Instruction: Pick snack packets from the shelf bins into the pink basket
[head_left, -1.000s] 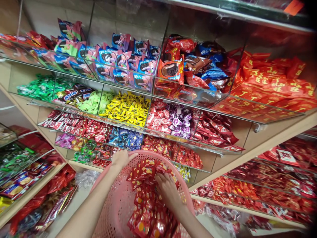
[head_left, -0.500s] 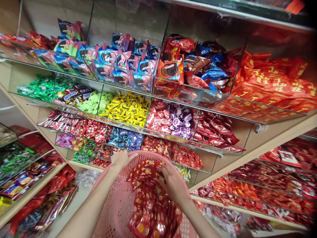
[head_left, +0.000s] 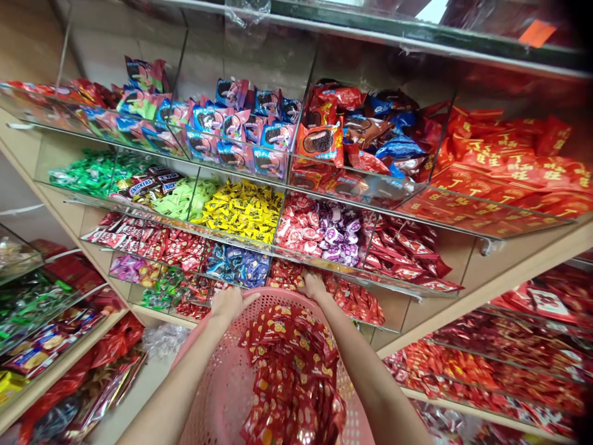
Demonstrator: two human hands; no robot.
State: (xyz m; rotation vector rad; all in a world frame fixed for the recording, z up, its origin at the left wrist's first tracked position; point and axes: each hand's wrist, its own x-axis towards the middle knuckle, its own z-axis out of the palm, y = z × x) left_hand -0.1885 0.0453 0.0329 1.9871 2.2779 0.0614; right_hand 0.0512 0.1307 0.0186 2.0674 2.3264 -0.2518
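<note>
Forward from the heaped packets [head_left: 294, 371] to the shelved red packets [head_left: 285, 275], the right hand [head_left: 314, 285] has moved. Its fingers, nearer these than the left's, are partly hidden, opening and hold impossible to tell. The left hand [head_left: 228, 304] clasps the pink basket [head_left: 217, 383] by its rim; the heap lies inside, bodyward, print illegible. Up-left, dark bars [head_left: 162, 179] read "SNICKERS".

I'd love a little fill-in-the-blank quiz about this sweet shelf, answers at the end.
1. The left hand grips the rim of a ____-coloured basket.
2. The packets by the right hand are mainly ____.
3. The candies immediately right of the light green sweets are mainly ____.
4. The dark bars read ____.

Missing words: pink; red; yellow; Snickers.
</note>
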